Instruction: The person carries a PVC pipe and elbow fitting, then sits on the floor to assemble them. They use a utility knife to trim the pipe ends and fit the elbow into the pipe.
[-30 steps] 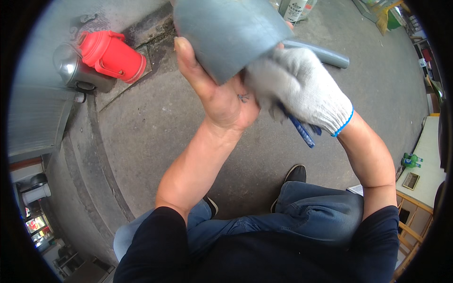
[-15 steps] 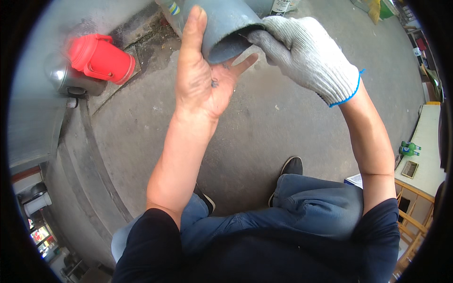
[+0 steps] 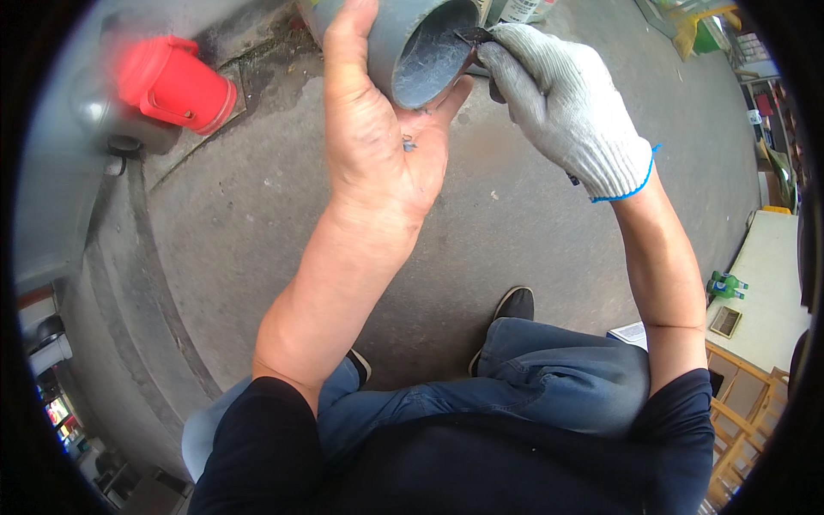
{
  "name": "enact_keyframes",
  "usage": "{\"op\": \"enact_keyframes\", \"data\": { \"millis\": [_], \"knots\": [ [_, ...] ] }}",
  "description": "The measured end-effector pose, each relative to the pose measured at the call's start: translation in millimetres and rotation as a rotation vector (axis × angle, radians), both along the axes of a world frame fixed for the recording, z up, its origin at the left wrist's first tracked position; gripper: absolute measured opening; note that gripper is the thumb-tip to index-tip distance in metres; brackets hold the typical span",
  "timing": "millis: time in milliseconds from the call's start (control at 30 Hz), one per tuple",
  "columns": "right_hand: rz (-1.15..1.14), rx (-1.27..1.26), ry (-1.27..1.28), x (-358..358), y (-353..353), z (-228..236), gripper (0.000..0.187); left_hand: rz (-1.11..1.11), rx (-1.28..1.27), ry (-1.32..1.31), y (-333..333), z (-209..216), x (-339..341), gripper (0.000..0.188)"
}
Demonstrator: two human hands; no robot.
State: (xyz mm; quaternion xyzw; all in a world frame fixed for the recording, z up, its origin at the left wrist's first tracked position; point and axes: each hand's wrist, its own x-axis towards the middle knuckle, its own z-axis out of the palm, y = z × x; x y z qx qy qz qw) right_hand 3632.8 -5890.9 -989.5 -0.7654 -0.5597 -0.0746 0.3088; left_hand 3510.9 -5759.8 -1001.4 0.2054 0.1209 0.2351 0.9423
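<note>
My bare left hand (image 3: 378, 137) is wrapped around a grey plastic pipe (image 3: 384, 43), with its thumb along the near side and its fingers beneath. The pipe's open end faces me, and loose shavings cling inside it. A few small grey scraps (image 3: 408, 144) lie on my left palm. In a white knit glove with a blue hem, my right hand (image 3: 562, 99) is closed in a pinch at the pipe's right rim. From its fingertips a thin dark tool (image 3: 471, 35) reaches to that rim; most of it is hidden in the glove, so its kind is unclear.
At the left, a red jug (image 3: 184, 86) stands beside a shiny metal vessel (image 3: 142, 129) on a low ledge. Concrete floor (image 3: 412, 283) spreads below my hands. On the right are a pale table (image 3: 764, 275) with green bottles (image 3: 728, 284) and a wooden rack (image 3: 738, 421).
The pipe's mouth has turned more toward me, showing its inside. My right hand has drawn back slightly from inside the mouth to the rim, and the dark tool shows more.
</note>
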Motion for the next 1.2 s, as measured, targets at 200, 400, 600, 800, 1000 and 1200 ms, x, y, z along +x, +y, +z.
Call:
{"op": "enact_keyframes", "data": {
  "millis": [200,400,600,800,1000,1200],
  "knots": [
    [0.029,0.048,0.044,-11,3,-16,0.019,0.169,0.091,0.044,-8,-7,8,0.055],
    [0.038,0.082,0.157,-21,5,-17,0.019,0.201,0.076,0.005,-8,-12,5,0.052],
    [-0.005,-0.062,0.516,-41,2,-6,0.026,0.163,0.131,-0.11,-12,-9,2,0.061],
    [-0.009,-0.161,1.05,-41,0,15,0.033,0.112,0.06,-0.158,-15,10,-5,0.061],
    [-0.029,0.103,0.207,-24,-1,9,0.021,0.156,0.107,-0.185,-12,14,-2,0.059],
    [0.01,0.131,-0.2,-16,4,9,0.012,0.082,0.157,-0.235,-7,12,-9,0.061]
  ]
}}
